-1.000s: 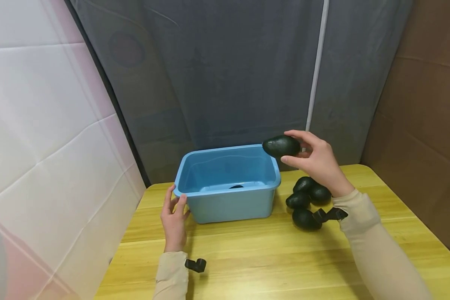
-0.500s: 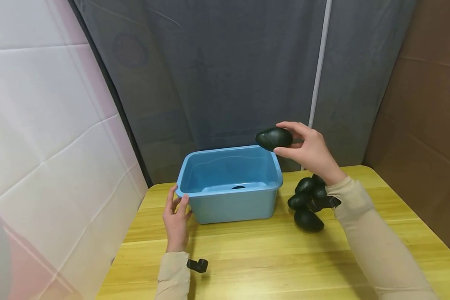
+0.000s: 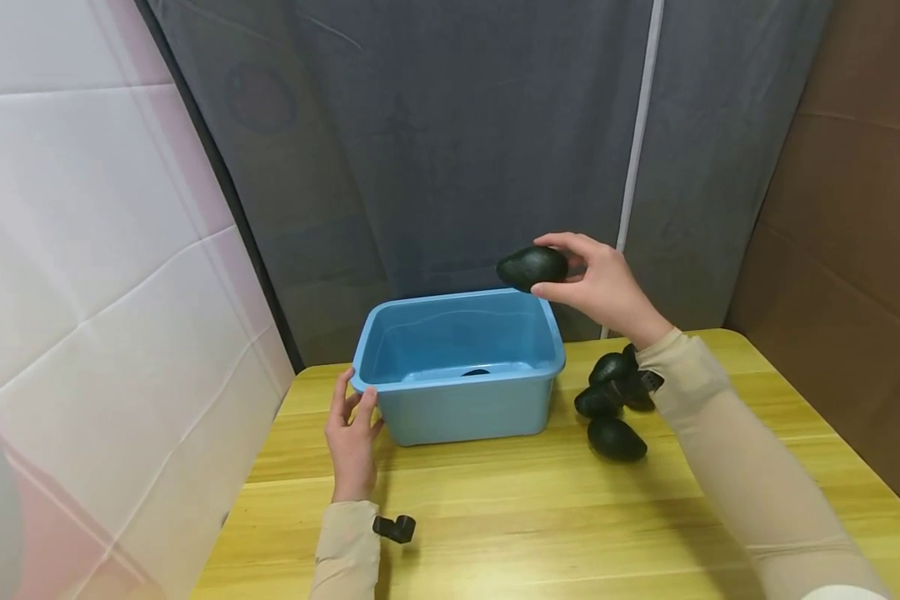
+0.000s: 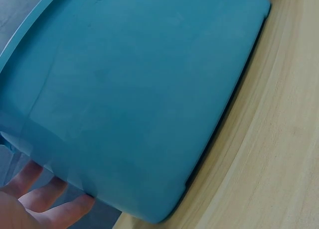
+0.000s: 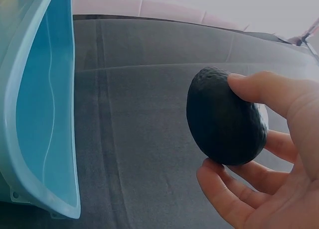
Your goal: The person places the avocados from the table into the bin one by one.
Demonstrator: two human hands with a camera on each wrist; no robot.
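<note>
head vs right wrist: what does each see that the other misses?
Only the head view shows the left hand resting against the corner of the blue plastic tub, the yellow wooden table, the cluster of dark avocados on the table beside the tub, and a dark object inside the tub.

Only the right wrist view shows the held fruit's pebbled skin and the fingers curled beneath it.

Both show the right hand holding a dark green avocado above the tub's rim, and the grey curtain behind.
</note>
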